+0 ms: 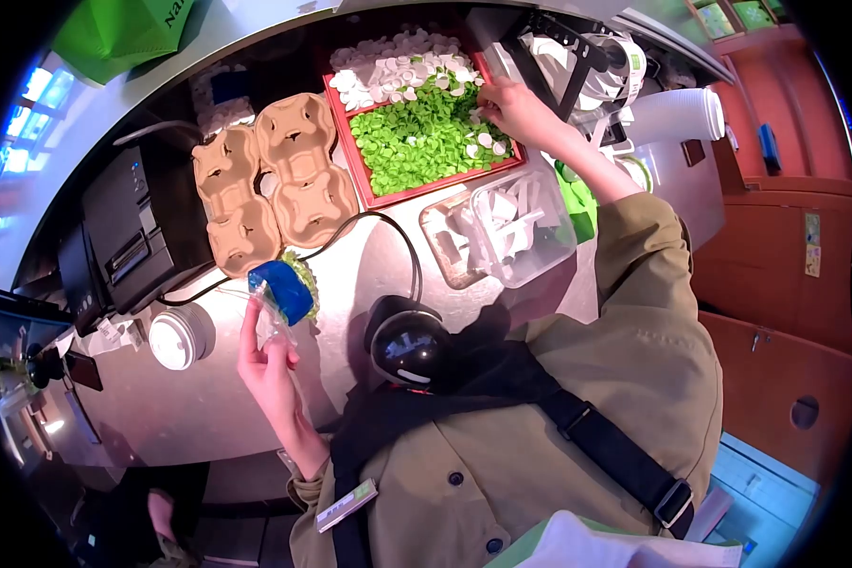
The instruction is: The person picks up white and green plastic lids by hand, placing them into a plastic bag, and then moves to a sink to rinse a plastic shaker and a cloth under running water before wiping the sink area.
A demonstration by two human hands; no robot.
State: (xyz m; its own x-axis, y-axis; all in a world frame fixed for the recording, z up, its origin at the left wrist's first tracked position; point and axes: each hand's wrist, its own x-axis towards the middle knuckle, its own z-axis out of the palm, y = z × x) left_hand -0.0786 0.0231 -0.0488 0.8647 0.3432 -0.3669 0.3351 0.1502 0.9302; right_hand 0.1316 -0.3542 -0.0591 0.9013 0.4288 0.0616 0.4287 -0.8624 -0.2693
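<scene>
My left hand (pixel 273 364) is at the front left of the counter, fingers closed around thin clear plastic (pixel 276 327). That plastic touches a blue wrapped item (pixel 289 292) with frilly yellow-green material behind it. My right hand (pixel 521 112) reaches to the right side of a red divided tray (pixel 438 193), fingertips pinched among small plastic pieces. White pieces (pixel 388 68) fill the tray's far compartment. Bright green pieces (pixel 412 137), with a few white ones mixed in, fill the near one. What lies between my right fingertips is too small to make out.
Brown cardboard cup carriers (pixel 298 170) lie left of the tray, beside a black printer (pixel 137 227). A clear plastic container (pixel 525 227) holds white pieces. A black scanner (pixel 409 346) stands near my chest. Stacked white cups (pixel 677 115) lie right; a lidded cup (pixel 175 339) stands left.
</scene>
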